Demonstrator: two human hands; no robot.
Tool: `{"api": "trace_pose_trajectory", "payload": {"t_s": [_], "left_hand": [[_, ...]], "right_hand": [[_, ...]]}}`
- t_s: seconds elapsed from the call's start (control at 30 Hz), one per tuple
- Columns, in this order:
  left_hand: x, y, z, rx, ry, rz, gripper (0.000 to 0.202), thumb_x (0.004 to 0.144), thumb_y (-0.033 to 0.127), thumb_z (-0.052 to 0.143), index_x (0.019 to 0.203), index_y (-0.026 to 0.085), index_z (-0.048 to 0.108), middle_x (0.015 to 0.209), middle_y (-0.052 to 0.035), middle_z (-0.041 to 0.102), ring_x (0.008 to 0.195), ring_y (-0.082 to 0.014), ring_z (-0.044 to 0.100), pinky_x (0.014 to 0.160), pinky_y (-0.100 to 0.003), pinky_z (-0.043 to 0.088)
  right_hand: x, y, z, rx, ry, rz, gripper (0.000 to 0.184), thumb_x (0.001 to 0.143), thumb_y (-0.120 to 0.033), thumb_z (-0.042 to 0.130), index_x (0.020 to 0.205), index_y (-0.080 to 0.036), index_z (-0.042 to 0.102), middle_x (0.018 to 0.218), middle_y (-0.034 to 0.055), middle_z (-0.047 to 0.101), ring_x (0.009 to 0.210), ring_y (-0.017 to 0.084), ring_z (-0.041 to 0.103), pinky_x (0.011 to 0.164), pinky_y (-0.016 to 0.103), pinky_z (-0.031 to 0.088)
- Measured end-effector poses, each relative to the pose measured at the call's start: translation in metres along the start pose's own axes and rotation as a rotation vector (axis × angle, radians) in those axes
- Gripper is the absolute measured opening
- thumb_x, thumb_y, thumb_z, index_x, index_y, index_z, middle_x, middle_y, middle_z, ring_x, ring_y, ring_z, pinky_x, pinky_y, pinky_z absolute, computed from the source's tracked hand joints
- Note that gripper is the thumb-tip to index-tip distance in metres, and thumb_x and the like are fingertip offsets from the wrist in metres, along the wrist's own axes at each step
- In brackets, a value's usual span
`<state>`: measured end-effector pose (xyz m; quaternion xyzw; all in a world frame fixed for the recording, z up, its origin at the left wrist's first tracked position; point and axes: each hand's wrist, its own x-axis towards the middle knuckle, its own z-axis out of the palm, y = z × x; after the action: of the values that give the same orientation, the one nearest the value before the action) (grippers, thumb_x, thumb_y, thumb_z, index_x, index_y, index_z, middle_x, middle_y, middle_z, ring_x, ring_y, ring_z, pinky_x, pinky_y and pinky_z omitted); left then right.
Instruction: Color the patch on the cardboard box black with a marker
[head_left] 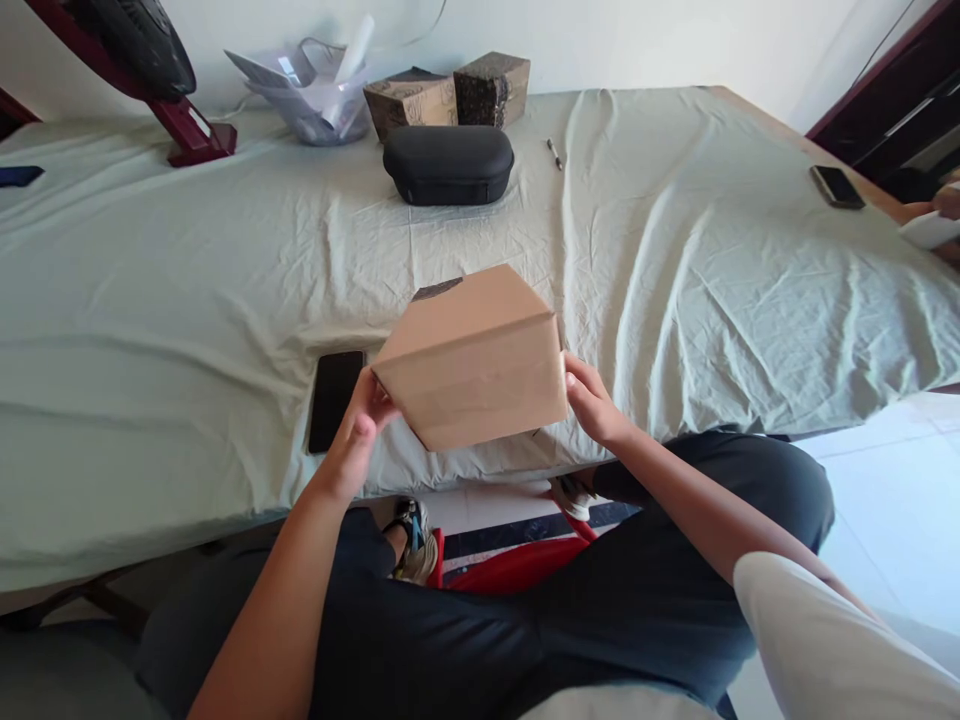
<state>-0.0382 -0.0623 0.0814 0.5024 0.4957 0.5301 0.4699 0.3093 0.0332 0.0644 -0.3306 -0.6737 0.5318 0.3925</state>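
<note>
A plain brown cardboard box [480,370] is tilted at the near edge of the cloth-covered table [225,270], held between my two hands. My left hand [356,435] grips its left lower corner, with the fingertips partly hidden behind the box. On the opposite side, my right hand [590,397] presses against the right edge, its fingers partly out of sight. A dark patch of tape or print shows at the box's far left edge. Just left of my left hand, a black smartphone [335,400] lies flat on the cloth.
Farther back sit a black zip case [448,165], two small cardboard boxes [491,88], a pen [554,154] and a clear plastic basket [319,105] of items. A dark red device [201,140] stands at left. Another phone [836,187] lies near another person's hand [946,203] at right.
</note>
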Motion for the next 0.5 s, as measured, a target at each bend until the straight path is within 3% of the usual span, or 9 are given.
{"api": "trace_pose_trajectory", "payload": {"t_s": [0.1, 0.2, 0.33, 0.4, 0.5], "left_hand": [[0.0, -0.002, 0.005, -0.06, 0.024, -0.083, 0.092, 0.087, 0.099, 0.065, 0.151, 0.033, 0.071, 0.152, -0.0178, 0.073, 0.15, -0.0442, 0.066, 0.11, -0.058, 0.067], [0.002, -0.001, 0.011, -0.128, 0.006, -0.101, 0.087, 0.091, 0.089, 0.069, 0.156, 0.031, 0.065, 0.163, -0.0175, 0.067, 0.156, -0.043, 0.063, 0.117, -0.057, 0.063], [0.003, -0.001, 0.024, -0.048, 0.052, -0.078, 0.085, 0.088, 0.064, 0.082, 0.162, 0.029, 0.059, 0.17, -0.0168, 0.063, 0.162, -0.0415, 0.058, 0.128, -0.054, 0.055], [-0.001, -0.005, 0.035, 0.009, 0.102, -0.027, 0.081, 0.088, 0.054, 0.084, 0.161, 0.028, 0.059, 0.166, -0.0163, 0.066, 0.159, -0.0404, 0.06, 0.128, -0.053, 0.054], [-0.009, -0.017, 0.046, 0.14, 0.137, 0.041, 0.061, 0.094, 0.046, 0.083, 0.147, 0.026, 0.063, 0.145, -0.0158, 0.074, 0.144, -0.0369, 0.07, 0.123, -0.053, 0.058]], "right_hand": [[-0.002, -0.001, -0.003, 0.013, -0.047, -0.01, 0.092, 0.105, -0.086, 0.06, 0.183, -0.038, 0.044, 0.146, 0.0083, 0.083, 0.13, 0.039, 0.08, 0.118, 0.066, 0.063], [-0.003, 0.004, -0.002, -0.024, -0.051, -0.046, 0.094, 0.103, -0.086, 0.065, 0.184, -0.043, 0.041, 0.174, 0.007, 0.064, 0.15, 0.039, 0.07, 0.124, 0.062, 0.061], [-0.003, 0.008, -0.001, -0.069, 0.015, -0.053, 0.089, 0.107, -0.077, 0.067, 0.185, -0.049, 0.035, 0.176, 0.0048, 0.058, 0.136, 0.033, 0.074, 0.117, 0.058, 0.066], [-0.003, 0.007, -0.002, -0.098, 0.046, -0.094, 0.08, 0.11, -0.069, 0.068, 0.183, -0.05, 0.039, 0.18, 0.0046, 0.056, 0.141, 0.032, 0.071, 0.118, 0.058, 0.065], [-0.001, 0.001, -0.007, -0.146, -0.018, -0.159, 0.085, 0.106, -0.069, 0.074, 0.182, -0.046, 0.043, 0.189, 0.0056, 0.047, 0.169, 0.038, 0.051, 0.135, 0.066, 0.05]]}}
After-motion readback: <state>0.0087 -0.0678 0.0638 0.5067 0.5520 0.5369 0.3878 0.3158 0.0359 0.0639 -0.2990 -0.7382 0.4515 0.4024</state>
